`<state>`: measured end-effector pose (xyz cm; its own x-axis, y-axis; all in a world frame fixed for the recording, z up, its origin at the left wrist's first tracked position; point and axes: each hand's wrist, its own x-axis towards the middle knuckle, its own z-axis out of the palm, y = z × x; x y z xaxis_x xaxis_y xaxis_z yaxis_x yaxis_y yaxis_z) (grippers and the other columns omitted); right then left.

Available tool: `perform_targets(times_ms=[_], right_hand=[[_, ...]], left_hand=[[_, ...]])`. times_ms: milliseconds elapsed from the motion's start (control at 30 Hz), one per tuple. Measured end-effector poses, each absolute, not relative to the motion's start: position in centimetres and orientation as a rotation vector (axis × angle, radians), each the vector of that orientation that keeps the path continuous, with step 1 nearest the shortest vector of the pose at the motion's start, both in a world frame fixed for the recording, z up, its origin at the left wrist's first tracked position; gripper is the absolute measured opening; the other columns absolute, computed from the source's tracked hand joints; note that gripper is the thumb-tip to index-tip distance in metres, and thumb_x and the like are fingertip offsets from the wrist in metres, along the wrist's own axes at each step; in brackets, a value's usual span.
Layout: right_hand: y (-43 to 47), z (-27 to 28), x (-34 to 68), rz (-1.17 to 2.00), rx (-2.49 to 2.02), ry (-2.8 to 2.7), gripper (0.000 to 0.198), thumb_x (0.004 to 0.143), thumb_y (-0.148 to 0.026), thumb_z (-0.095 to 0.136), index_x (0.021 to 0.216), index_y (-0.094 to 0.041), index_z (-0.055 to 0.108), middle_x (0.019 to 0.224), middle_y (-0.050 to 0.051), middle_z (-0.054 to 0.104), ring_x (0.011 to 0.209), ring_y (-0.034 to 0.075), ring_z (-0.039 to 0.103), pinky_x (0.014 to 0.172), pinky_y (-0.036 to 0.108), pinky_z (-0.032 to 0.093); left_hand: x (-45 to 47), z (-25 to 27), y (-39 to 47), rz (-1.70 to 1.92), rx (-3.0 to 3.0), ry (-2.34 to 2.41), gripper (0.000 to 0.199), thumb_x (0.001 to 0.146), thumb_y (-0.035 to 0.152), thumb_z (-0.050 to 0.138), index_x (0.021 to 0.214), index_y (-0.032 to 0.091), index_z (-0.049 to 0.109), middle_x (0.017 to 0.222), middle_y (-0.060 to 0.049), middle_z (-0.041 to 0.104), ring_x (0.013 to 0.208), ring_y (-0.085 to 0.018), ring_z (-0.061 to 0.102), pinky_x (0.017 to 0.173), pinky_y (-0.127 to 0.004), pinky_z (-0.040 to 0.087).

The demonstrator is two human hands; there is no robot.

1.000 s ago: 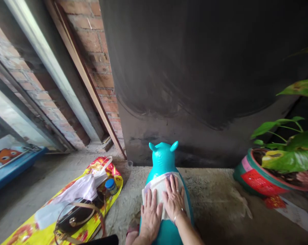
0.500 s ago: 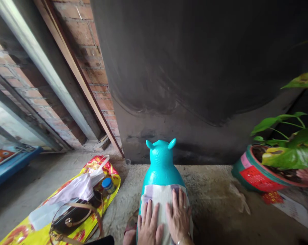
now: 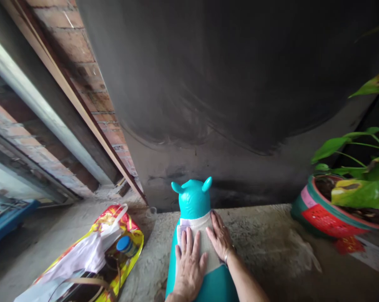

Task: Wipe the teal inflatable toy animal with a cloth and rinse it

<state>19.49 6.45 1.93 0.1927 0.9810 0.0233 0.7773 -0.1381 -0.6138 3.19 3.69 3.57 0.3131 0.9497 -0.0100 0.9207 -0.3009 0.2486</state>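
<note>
Bottom centre of frame: teal animal-shaped toy (image 3: 194, 201) with two small ears, standing on the concrete floor (image 3: 265, 247) right in front of a dark wall (image 3: 227, 92). A pale cloth (image 3: 197, 239) lies over the toy's back. Left hand (image 3: 189, 268) flat on the cloth, fingers spread, palm down, lower on the back. Right hand (image 3: 221, 239) also flat, fingers together, pressing the cloth's right edge, just beside the left hand and a bit higher; a bracelet shows at its wrist. Both hands open, pressing, not clamped on anything.

Lower left: yellow and red bag (image 3: 114, 247) lying on the floor, white plastic (image 3: 82, 256) inside, and a jar with a blue lid (image 3: 125, 244). Right edge: potted plant (image 3: 359, 188) in a red and green pot (image 3: 318, 214). Upper left: brick wall (image 3: 92, 92) with a wooden slat (image 3: 70, 92) leaning on it.
</note>
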Motion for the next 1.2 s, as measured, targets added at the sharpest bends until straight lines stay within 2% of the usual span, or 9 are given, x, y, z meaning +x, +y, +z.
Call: perform_targets(times_ms=[100, 333, 433, 567, 700, 867, 967, 1067, 1200], right_hand=[[7.0, 1.5, 20.2, 0.544, -1.933, -1.618, 0.057, 0.096, -0.045, 0.024, 0.15, -0.026, 0.018, 0.156, 0.002, 0.024, 0.142, 0.017, 0.026, 0.111, 0.039, 0.035], [6.3, 0.9, 19.4, 0.525, -1.987, -1.511, 0.057, 0.096, -0.052, 0.024, 0.149, -0.029, 0.023, 0.155, 0.001, 0.027, 0.14, 0.019, 0.03, 0.107, 0.037, 0.04], [5.0, 0.3, 18.6, 0.501, -2.075, -1.413, 0.058, 0.096, -0.053, 0.023, 0.147, -0.026, 0.028, 0.154, 0.004, 0.03, 0.138, 0.021, 0.034, 0.104, 0.037, 0.044], [2.3, -1.0, 17.7, 0.462, -2.179, -1.308, 0.062, 0.096, -0.053, 0.023, 0.145, -0.018, 0.034, 0.151, 0.009, 0.036, 0.139, 0.023, 0.033, 0.107, 0.039, 0.041], [-0.9, -1.5, 16.8, 0.423, -2.25, -1.228, 0.068, 0.095, -0.055, 0.017, 0.142, -0.011, 0.038, 0.146, 0.016, 0.041, 0.133, 0.025, 0.043, 0.102, 0.04, 0.045], [-5.1, -0.5, 15.5, 0.344, -2.248, -1.222, 0.07, 0.092, -0.064, 0.011, 0.143, -0.023, 0.038, 0.134, 0.011, 0.056, 0.123, 0.028, 0.052, 0.098, 0.045, 0.047], [-7.4, 0.1, 14.5, 0.29, -2.249, -1.209, 0.075, 0.091, -0.066, 0.007, 0.145, -0.022, 0.034, 0.129, 0.013, 0.059, 0.12, 0.029, 0.055, 0.096, 0.047, 0.048], [-9.4, 0.2, 13.3, 0.211, -2.226, -1.223, 0.074, 0.091, -0.065, 0.011, 0.146, -0.021, 0.034, 0.127, 0.014, 0.06, 0.123, 0.032, 0.052, 0.1, 0.049, 0.045], [-11.3, -0.8, 12.0, 0.061, -2.195, -1.283, 0.072, 0.091, -0.065, 0.017, 0.147, -0.022, 0.033, 0.121, 0.014, 0.064, 0.123, 0.034, 0.052, 0.104, 0.053, 0.042]], left_hand=[[3.7, 3.0, 4.1, 0.229, 2.432, 1.737, 0.057, 0.093, 0.038, 0.037, 0.146, 0.033, 0.015, 0.159, -0.006, 0.009, 0.147, -0.031, 0.007, 0.112, -0.062, 0.026], [3.4, 3.3, 4.1, 0.157, 2.41, 1.738, 0.055, 0.093, 0.038, 0.036, 0.145, 0.03, 0.021, 0.159, -0.008, 0.012, 0.147, -0.031, 0.007, 0.113, -0.061, 0.025], [3.3, 4.2, 4.1, 0.131, 2.401, 1.705, 0.054, 0.093, 0.035, 0.035, 0.145, 0.032, 0.021, 0.159, -0.007, 0.01, 0.147, -0.03, 0.005, 0.114, -0.061, 0.023], [3.1, 5.5, 3.8, 0.111, 2.426, 1.579, 0.054, 0.093, 0.034, 0.037, 0.145, 0.034, 0.022, 0.159, -0.005, 0.009, 0.147, -0.029, 0.004, 0.115, -0.062, 0.019], [2.4, 5.5, 2.7, 0.121, 2.463, 1.446, 0.055, 0.092, 0.036, 0.04, 0.144, 0.037, 0.024, 0.159, -0.003, 0.012, 0.147, -0.029, 0.007, 0.116, -0.063, 0.015], [1.5, 4.9, 0.5, 0.126, 2.496, 1.34, 0.057, 0.091, 0.035, 0.043, 0.143, 0.042, 0.022, 0.158, 0.0, 0.013, 0.147, -0.028, 0.011, 0.116, -0.065, 0.013], [0.7, 4.3, -0.8, 0.151, 2.524, 1.262, 0.057, 0.092, 0.041, 0.041, 0.143, 0.044, 0.018, 0.158, 0.002, 0.013, 0.147, -0.028, 0.014, 0.115, -0.067, 0.015], [-0.3, 3.0, -2.0, 0.172, 2.541, 1.251, 0.057, 0.091, 0.042, 0.043, 0.143, 0.045, 0.018, 0.157, 0.002, 0.015, 0.146, -0.03, 0.019, 0.114, -0.067, 0.019], [-2.0, 0.6, -3.3, 0.249, 2.592, 1.246, 0.059, 0.088, 0.046, 0.05, 0.14, 0.044, 0.024, 0.154, 0.001, 0.025, 0.142, -0.031, 0.03, 0.114, -0.059, 0.028]])
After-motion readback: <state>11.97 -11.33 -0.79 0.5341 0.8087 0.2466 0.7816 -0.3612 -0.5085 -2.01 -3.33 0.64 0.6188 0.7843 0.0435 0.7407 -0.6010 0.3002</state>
